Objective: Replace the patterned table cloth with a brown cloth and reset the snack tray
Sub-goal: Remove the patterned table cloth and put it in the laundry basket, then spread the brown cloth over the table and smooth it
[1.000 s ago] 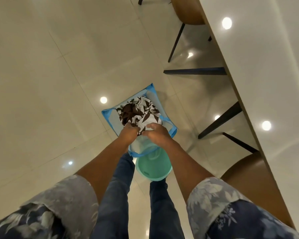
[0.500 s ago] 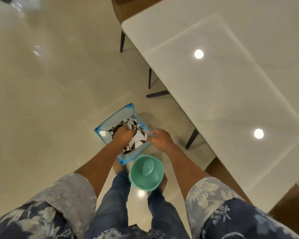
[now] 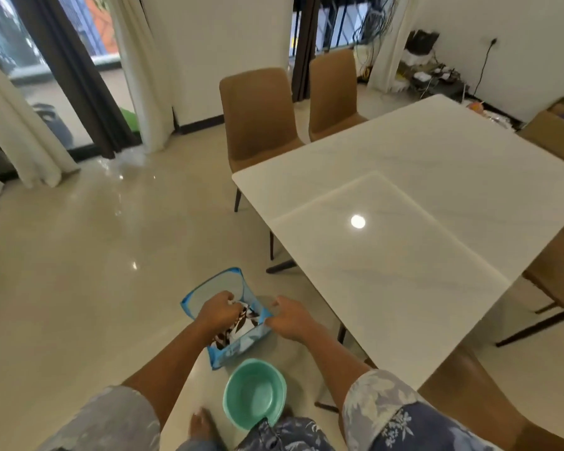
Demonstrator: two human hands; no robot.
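Left hand [image 3: 220,309] curls round the patterned cloth [image 3: 240,324] inside the blue bag [image 3: 230,352], packing it away; right hand [image 3: 288,319] pinches the bag's rim to keep the mouth open.

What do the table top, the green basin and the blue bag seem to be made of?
Table top: polished stone or stone-look slab; it mirrors a ceiling light.
Green basin: moulded plastic, probably; smooth, even colour, sheen.
Blue bag: thin translucent plastic or mesh with blue trim; walls sag.
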